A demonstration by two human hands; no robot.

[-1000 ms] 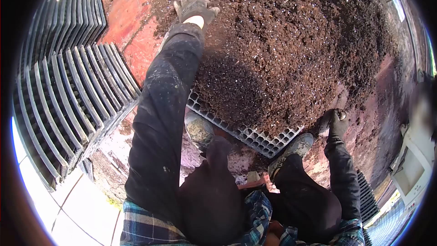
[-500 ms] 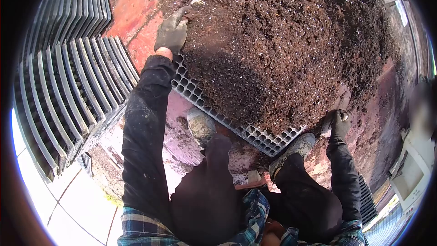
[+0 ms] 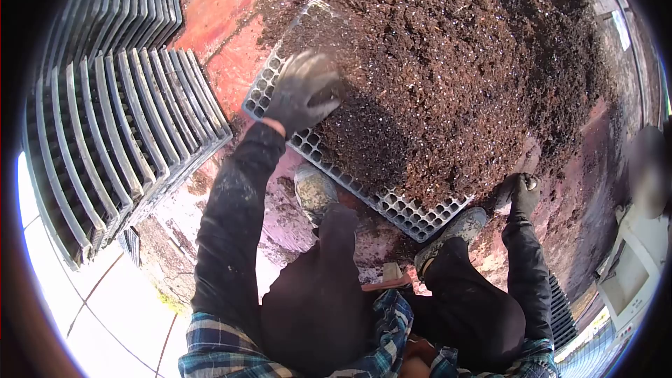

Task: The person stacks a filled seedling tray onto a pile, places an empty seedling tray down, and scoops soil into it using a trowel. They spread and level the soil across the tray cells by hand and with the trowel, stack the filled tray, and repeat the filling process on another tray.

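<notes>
A grey cell tray [image 3: 409,215] lies on the reddish surface before my feet, most of it under dark brown soil [image 3: 434,91] with white specks. My left hand [image 3: 305,91], in a dirty grey glove, is over the tray's left part at the soil's edge. It is smeared by motion, and its fingers cannot be made out clearly. Empty cells show beside it and along the tray's near edge. My right hand [image 3: 523,194], also gloved, rests at the right, near the soil's lower right edge, with its fingers curled. Whatever it holds, if anything, is hidden.
Stacks of black trays [image 3: 133,119] stand at the left, with more [image 3: 119,14] behind them. My two shoes [image 3: 315,192] flank the tray's near side. Another dark tray stack [image 3: 561,311] is at the lower right, beside a pale frame [image 3: 640,266].
My left hand went from the far end of the soil down to the tray's left edge, then inward over it. More of the tray's left end is uncovered. My right hand has hardly moved.
</notes>
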